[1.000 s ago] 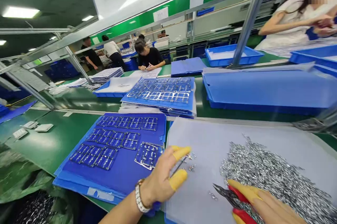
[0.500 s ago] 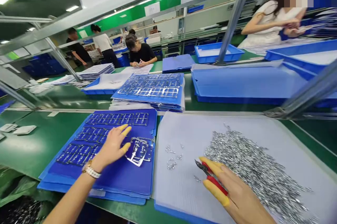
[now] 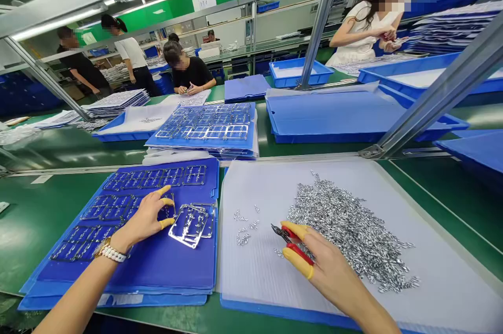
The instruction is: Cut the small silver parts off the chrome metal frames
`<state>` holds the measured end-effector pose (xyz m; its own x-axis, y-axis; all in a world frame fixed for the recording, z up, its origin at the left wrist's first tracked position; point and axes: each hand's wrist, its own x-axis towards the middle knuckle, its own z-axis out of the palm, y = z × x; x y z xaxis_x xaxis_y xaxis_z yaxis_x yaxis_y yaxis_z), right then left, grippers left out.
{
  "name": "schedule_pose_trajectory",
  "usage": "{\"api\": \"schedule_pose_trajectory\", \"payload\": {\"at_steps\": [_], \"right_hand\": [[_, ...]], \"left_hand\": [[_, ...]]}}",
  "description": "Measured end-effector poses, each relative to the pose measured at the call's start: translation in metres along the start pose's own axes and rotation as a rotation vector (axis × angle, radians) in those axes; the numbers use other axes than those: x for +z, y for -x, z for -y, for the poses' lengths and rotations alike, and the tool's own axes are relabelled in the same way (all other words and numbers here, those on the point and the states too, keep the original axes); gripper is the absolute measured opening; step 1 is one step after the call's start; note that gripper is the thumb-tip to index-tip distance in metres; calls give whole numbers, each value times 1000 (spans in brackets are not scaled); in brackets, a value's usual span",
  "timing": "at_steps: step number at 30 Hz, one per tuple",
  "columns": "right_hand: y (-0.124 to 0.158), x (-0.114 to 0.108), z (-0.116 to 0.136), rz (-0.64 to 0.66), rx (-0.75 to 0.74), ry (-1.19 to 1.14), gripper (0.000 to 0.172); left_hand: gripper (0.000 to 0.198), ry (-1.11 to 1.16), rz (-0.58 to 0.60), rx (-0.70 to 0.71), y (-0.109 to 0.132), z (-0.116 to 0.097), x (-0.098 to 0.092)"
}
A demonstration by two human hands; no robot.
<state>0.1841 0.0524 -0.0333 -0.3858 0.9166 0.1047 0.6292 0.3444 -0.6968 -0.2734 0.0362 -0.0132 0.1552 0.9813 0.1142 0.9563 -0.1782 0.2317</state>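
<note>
My left hand (image 3: 147,216), with yellow finger covers, is over the blue sheet (image 3: 157,266), thumb and fingers apart, at a metal frame in the middle row. Its thumb is close to a loose shiny frame (image 3: 189,225), which lies tilted over another one. Rows of flat metal frames (image 3: 143,178) cover the sheet's back and left. In my right hand (image 3: 326,258) are red-handled cutters (image 3: 296,245), their dark tips pointing left. They are above the white-lined tray (image 3: 251,281), beside a big heap of small silver pieces (image 3: 346,224). Several small pieces (image 3: 243,238) lie left of the cutters.
Behind the sheet stands a stack of blue sheets with metal frames (image 3: 208,122). A covered blue tray (image 3: 334,114) is at the back right. Metal posts (image 3: 436,72) rise from the bench. Several people work beyond, one in a white top (image 3: 359,25).
The view has shifted, so the bench things sit further left. My left hand is still over the frames and my right hand still holds the cutters near the heap.
</note>
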Motion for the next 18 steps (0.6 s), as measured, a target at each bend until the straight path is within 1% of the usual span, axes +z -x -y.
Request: {"api": "schedule_pose_trajectory", "payload": {"at_steps": [2, 3, 5, 7, 8, 9, 10, 11, 12, 13, 15, 18], "right_hand": [[-1, 1, -3, -7, -6, 4, 43], [-1, 2, -5, -7, -7, 7, 43], [-3, 3, -6, -7, -8, 14, 42], [-5, 5, -6, -3, -16, 24, 41], [-6, 6, -5, -1, -25, 31, 41], [-7, 7, -3, -1, -38, 40, 40], [-7, 8, -2, -4, -56, 53, 39], [-8, 8, 1, -12, -81, 69, 37], [-8, 8, 3, -27, -113, 89, 36], [-8, 8, 6, -51, -153, 114, 35], [-8, 6, 11, -124, -255, 178, 34], [-8, 1, 22, -245, -399, 298, 33]], "left_hand": [[40, 172, -104, -58, 3, -2, -8], [41, 307, -170, -96, 5, -4, -14], [41, 675, -312, -145, 9, -15, -25], [41, 1099, -422, -144, 8, -34, -33], [41, 1294, -449, -133, 7, -47, -35], [42, 1463, -447, -128, 3, -61, -35], [43, 1607, -419, -131, -1, -78, -33], [51, 1731, -373, -129, -7, -95, -28], [59, 1834, -298, -144, -14, -114, -22], [63, 1925, -209, -161, -21, -132, -15], [59, 2077, -33, -200, -36, -167, 2], [54, 2236, 151, -227, -56, -207, 28]]}}
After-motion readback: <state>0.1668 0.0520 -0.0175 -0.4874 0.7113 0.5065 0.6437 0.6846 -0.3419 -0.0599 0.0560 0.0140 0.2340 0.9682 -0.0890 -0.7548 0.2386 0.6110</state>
